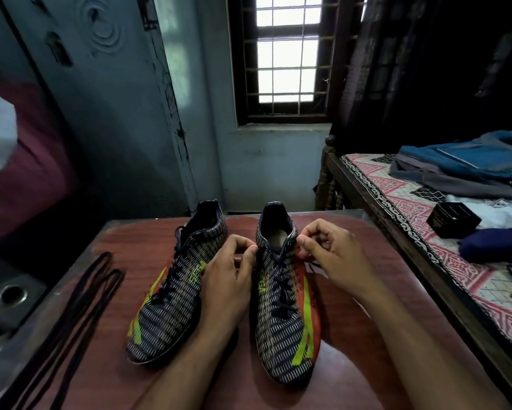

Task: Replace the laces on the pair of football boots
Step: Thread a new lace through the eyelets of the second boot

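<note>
A reddish-brown surface (352, 365) carries everything for the job, with a bed (426, 232) along its right side holding a blue bag (470, 161) and a small black box (453, 220). Two football boots stand side by side in the middle of the surface, toes toward the person, which puts the lace rows in easy reach. The left boot (171, 297) sits untouched with its dark lace in place. The right boot (284, 315) is the one being worked on, and it too looks laced down the front.

A bundle of long dark laces (80, 306) lies at the left of the surface, well apart from the boots, probably the replacements kept ready.

Both forearms reach forward from the bottom edge. The left hand (231, 270) has its fingers curled, thumb and fingertips pinching at the boot's collar on the inner side. The right hand (328, 253) is curled likewise, pinching at the outer side of the collar, where a lace end seems to trail; exactly what each pinch holds is hard to tell. It looks like the start of undoing the old lace.
</note>
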`<act>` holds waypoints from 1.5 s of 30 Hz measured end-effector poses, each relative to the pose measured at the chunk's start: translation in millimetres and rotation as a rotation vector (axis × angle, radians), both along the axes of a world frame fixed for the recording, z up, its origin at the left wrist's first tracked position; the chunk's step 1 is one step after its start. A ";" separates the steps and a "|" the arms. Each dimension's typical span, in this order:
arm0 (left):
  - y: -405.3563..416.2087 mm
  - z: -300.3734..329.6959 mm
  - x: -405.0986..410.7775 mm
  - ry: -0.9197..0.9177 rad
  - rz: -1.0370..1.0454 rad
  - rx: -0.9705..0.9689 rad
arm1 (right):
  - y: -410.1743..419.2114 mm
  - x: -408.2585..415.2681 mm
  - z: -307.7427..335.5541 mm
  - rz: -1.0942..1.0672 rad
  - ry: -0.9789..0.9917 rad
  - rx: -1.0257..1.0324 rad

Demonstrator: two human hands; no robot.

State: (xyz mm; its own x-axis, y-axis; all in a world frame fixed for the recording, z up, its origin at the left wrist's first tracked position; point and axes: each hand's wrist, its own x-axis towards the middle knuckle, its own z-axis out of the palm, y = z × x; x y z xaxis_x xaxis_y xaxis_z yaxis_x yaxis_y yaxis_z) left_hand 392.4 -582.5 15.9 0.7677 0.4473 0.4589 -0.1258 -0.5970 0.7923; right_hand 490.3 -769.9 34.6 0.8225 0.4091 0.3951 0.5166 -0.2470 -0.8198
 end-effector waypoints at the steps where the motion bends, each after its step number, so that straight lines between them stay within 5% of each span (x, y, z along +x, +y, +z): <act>1: -0.5 -0.1 0.0 0.008 -0.002 -0.007 | -0.3 0.6 -0.3 -0.007 0.009 0.007; 9: 1.2 3.4 -1.0 0.043 -0.045 -0.036 | -1.1 -9.4 11.2 0.038 0.201 -0.062; 14: -2.2 11.8 -12.3 -0.040 -0.192 -0.065 | 3.4 -40.8 32.1 0.203 0.501 -0.179; 19: -15.6 20.1 -26.4 -0.212 -0.339 0.242 | 8.0 -75.0 44.3 0.195 0.753 0.125; 26: -16.9 26.8 -37.9 -0.324 -0.319 0.334 | 5.9 -93.0 77.2 0.130 0.593 -0.057; 33: -6.7 26.2 -34.8 -0.423 -0.277 0.107 | 31.7 -80.4 117.4 0.000 0.504 -0.112; 36: 0.9 20.6 -23.0 -0.299 -0.115 -0.013 | 40.8 -66.4 135.0 -0.112 0.460 -0.068; 39: 4.2 8.0 -7.9 -0.077 -0.173 -0.019 | 47.7 -53.7 152.9 -0.174 0.379 0.002; 45: 4.6 3.5 -5.1 -0.058 -0.222 0.023 | 65.0 -37.0 166.6 -0.176 0.331 0.104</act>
